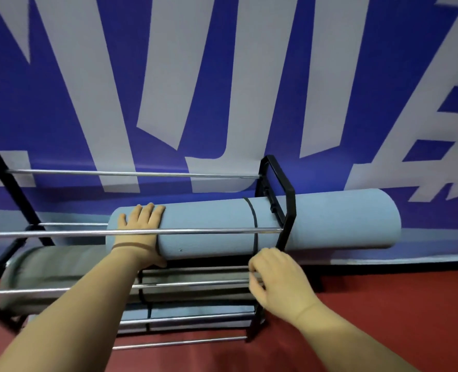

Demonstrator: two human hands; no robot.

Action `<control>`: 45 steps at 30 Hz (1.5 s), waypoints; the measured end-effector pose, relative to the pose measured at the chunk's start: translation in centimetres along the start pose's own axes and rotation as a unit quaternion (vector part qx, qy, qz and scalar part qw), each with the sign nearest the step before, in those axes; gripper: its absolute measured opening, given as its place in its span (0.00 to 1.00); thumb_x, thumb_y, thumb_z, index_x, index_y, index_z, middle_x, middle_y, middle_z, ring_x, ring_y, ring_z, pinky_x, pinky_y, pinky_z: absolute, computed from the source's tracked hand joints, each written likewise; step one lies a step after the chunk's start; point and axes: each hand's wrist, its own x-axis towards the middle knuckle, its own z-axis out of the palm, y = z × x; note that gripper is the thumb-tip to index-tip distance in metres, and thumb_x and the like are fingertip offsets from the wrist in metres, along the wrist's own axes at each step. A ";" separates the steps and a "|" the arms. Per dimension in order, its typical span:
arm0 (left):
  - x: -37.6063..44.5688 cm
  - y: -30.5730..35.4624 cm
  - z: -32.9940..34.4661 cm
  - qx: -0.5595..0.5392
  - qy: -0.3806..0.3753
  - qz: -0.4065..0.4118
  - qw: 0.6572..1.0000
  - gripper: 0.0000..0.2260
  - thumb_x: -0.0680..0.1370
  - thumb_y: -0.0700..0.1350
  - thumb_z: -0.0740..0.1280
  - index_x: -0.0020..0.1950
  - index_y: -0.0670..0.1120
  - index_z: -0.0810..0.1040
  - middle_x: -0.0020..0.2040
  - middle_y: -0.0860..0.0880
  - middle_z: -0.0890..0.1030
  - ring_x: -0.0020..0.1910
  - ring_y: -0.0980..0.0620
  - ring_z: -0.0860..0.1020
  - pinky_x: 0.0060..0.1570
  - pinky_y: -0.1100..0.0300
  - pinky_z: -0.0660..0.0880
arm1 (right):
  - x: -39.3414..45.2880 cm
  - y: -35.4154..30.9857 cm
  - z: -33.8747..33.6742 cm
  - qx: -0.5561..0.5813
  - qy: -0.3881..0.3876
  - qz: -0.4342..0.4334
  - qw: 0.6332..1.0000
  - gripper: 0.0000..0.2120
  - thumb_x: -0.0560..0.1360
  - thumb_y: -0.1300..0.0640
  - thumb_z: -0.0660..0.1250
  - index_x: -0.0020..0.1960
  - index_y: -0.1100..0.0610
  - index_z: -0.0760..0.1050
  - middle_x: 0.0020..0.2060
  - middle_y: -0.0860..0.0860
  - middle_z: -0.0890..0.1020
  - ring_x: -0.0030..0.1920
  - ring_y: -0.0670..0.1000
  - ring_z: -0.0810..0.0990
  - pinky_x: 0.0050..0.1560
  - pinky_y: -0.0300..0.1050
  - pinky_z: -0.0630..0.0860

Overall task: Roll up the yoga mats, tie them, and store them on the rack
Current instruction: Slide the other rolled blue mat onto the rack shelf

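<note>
A rolled light-blue yoga mat (330,221) lies across the upper tier of the black-and-chrome rack (284,189), tied with a thin black strap (253,218). Its right end sticks out through the rack's side frame. My left hand (140,229) lies flat over the mat's left end, reaching between the chrome rods. My right hand (276,277) hangs below the mat by the strap, fingers loosely curled and touching a chrome rod; I cannot tell if it grips anything. A grey-green rolled mat (55,269) rests on the tier below, and another blue rolled mat (195,310) lies lower still.
A blue-and-white banner (222,89) covers the wall right behind the rack. Dark red floor (383,304) spreads to the right and front. The rack's left side frame (10,189) stands at the far left, with chrome rods (141,232) spanning between the frames.
</note>
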 end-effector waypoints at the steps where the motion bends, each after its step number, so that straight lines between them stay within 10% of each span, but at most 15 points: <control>1: 0.0 -0.1 0.0 -0.002 -0.010 0.000 1.000 0.60 0.57 0.62 0.78 0.76 0.54 0.41 0.77 0.47 0.49 0.76 0.44 0.48 0.72 0.43 0.49 | 0.6 -1.0 0.8 -0.007 -0.031 -0.027 0.999 0.03 0.65 0.57 0.61 0.38 0.55 0.72 0.34 0.50 0.73 0.35 0.52 0.73 0.36 0.44 0.71; 7: 0.2 -0.2 0.6 -0.009 0.009 0.001 1.000 0.55 0.61 0.63 0.75 0.76 0.56 0.42 0.77 0.46 0.48 0.76 0.42 0.47 0.72 0.41 0.46 | 5.4 -2.7 4.7 -0.102 -0.138 0.027 0.985 0.46 0.49 0.51 0.81 0.64 0.57 0.69 0.56 0.55 0.80 0.56 0.57 0.80 0.61 0.52 0.74; 10: -0.2 0.0 1.0 0.005 0.017 -0.009 1.000 0.52 0.64 0.61 0.73 0.76 0.55 0.42 0.77 0.46 0.48 0.76 0.41 0.47 0.72 0.40 0.46 | 8.5 -1.8 4.3 -0.174 -0.172 0.070 0.967 0.54 0.54 0.52 0.81 0.74 0.60 0.61 0.70 0.64 0.66 0.70 0.63 0.66 0.70 0.54 0.59; 14: 0.0 0.2 0.9 0.020 0.002 -0.016 1.000 0.51 0.64 0.60 0.73 0.76 0.53 0.44 0.76 0.45 0.49 0.75 0.41 0.48 0.72 0.40 0.47 | 10.0 -1.4 4.2 -0.245 -0.271 0.068 0.929 0.51 0.74 0.50 0.68 0.75 0.58 0.30 0.74 0.64 0.38 0.74 0.66 0.38 0.68 0.58 0.30; 24: -1.7 5.1 0.2 0.037 0.006 0.069 0.997 0.59 0.65 0.60 0.74 0.73 0.52 0.27 0.77 0.43 0.38 0.76 0.40 0.42 0.72 0.44 0.40 | 9.6 -1.5 4.2 -0.173 -0.287 0.082 0.939 0.42 0.79 0.51 0.61 0.76 0.57 0.32 0.75 0.64 0.43 0.75 0.65 0.42 0.71 0.58 0.35; 32: -0.5 8.1 -0.9 0.066 -0.020 -0.047 0.997 0.54 0.65 0.60 0.74 0.76 0.54 0.37 0.77 0.43 0.47 0.73 0.39 0.53 0.70 0.42 0.54 | 9.4 -1.4 3.6 -0.164 -0.271 0.043 0.947 0.30 0.82 0.60 0.47 0.75 0.60 0.32 0.74 0.67 0.41 0.74 0.67 0.42 0.68 0.60 0.32; 40: -0.5 8.2 0.1 0.016 -0.025 -0.062 0.998 0.54 0.66 0.61 0.73 0.76 0.54 0.36 0.77 0.44 0.41 0.76 0.42 0.43 0.71 0.40 0.42 | 9.0 -0.6 4.4 -0.156 -0.234 0.002 0.960 0.32 0.82 0.59 0.50 0.71 0.62 0.28 0.73 0.70 0.42 0.73 0.69 0.44 0.66 0.61 0.32; 43: -0.4 7.8 0.2 0.021 -0.022 -0.037 0.999 0.55 0.66 0.60 0.74 0.76 0.51 0.35 0.76 0.42 0.35 0.75 0.42 0.37 0.71 0.41 0.37 | 9.3 -1.1 4.3 -0.142 -0.157 0.039 0.977 0.34 0.78 0.58 0.60 0.76 0.60 0.43 0.73 0.69 0.52 0.73 0.68 0.55 0.72 0.61 0.40; 45: 0.0 7.1 0.1 0.026 -0.007 0.000 1.000 0.53 0.68 0.59 0.72 0.77 0.48 0.36 0.76 0.42 0.36 0.76 0.42 0.37 0.72 0.44 0.37 | 9.6 -1.1 4.4 -0.163 -0.231 0.032 0.959 0.30 0.81 0.59 0.53 0.77 0.60 0.39 0.74 0.68 0.49 0.74 0.67 0.49 0.71 0.60 0.37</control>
